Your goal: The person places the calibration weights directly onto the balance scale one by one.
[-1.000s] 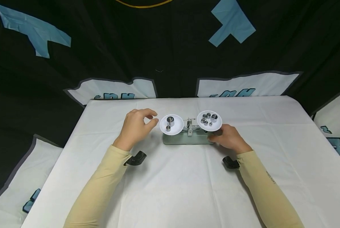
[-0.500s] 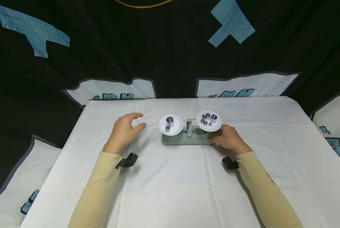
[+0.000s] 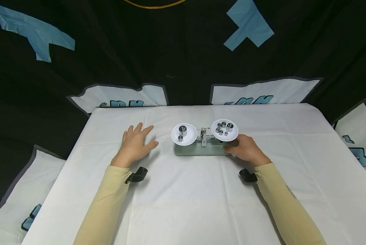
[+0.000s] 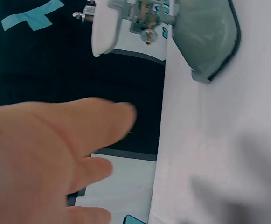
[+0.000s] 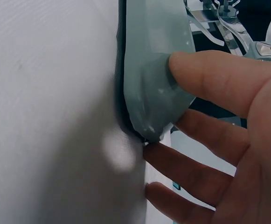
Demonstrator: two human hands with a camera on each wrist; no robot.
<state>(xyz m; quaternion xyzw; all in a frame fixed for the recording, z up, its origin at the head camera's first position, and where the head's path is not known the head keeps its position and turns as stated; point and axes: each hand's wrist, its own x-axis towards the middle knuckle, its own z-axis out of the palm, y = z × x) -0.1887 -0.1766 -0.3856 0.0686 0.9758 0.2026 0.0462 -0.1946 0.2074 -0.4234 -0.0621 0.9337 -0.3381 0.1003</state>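
Observation:
A pale green balance scale [image 3: 190, 150] stands on the white-covered table with two white pans. Its left pan [image 3: 190, 136] bears a large metal weight [image 3: 183, 130] and a small weight [image 3: 180, 138]. Several small metal weights lie in the right pan [image 3: 233, 135], with one bigger weight [image 3: 230, 127] among them. My right hand [image 3: 246, 148] grips the right end of the base, thumb [image 5: 196, 70] on its face and fingers round the end. Left of the scale, my left hand [image 3: 132, 144] is apart from it, fingers spread, holding nothing; its fingers [image 4: 102, 119] show in the left wrist view.
The white cloth [image 3: 183, 204] covers the table, whose far edge runs just behind the scale. A dark curtain [image 3: 183, 61] with light blue patches hangs beyond it. A black wrist camera [image 3: 138, 174] sits by the left wrist, another camera [image 3: 248, 175] by the right.
My left hand has drawn away leftward from beside the left pan, and its fingers have spread. The right hand and the scale stay as they were.

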